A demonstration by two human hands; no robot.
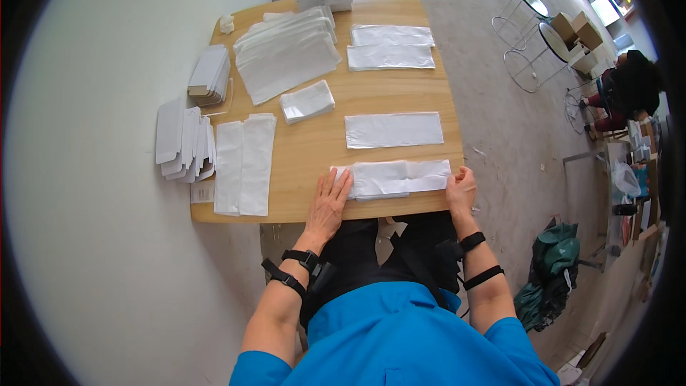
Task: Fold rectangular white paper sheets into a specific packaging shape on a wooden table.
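Left hand (329,199) flat, fingers spread, pressing one end of a white folded cloth (394,177) at the table's (314,150) near edge; right hand (461,190) pinching the other end.

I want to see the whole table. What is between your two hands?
In the head view, a long white packet lies flat on the wooden table between the left hand and the right hand; each hand touches one end.
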